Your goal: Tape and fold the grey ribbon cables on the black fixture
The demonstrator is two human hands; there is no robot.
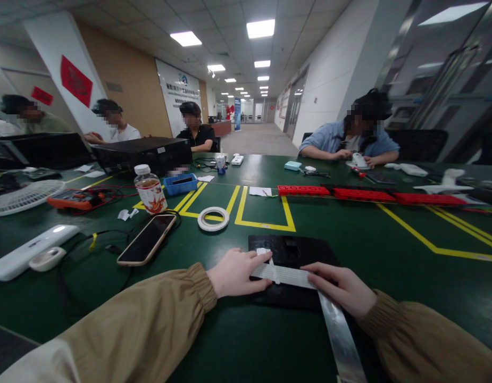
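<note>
A flat black panel [293, 298] lies on the green table in front of me. Across it runs a white flat ribbon cable [289, 275], which turns at its right end into a silvery length [341, 335] reaching toward me. A crumpled piece of white tape [274, 270] crosses the cable's left part. My left hand [238, 272] rests at the left end, forefinger on the tape and thumb spread apart on the near side. Near the bend, my right hand [343, 286] grips the cable between thumb and fingers; its palm side is hidden.
Beyond the panel lie a tape roll [213, 219] and yellow table markings. A phone [148, 240], a bottle [150, 190], a blue tray [180, 184] and an orange meter [76, 198] are to the left. Red strips [365, 196] stretch across the right. Several people sit around the table.
</note>
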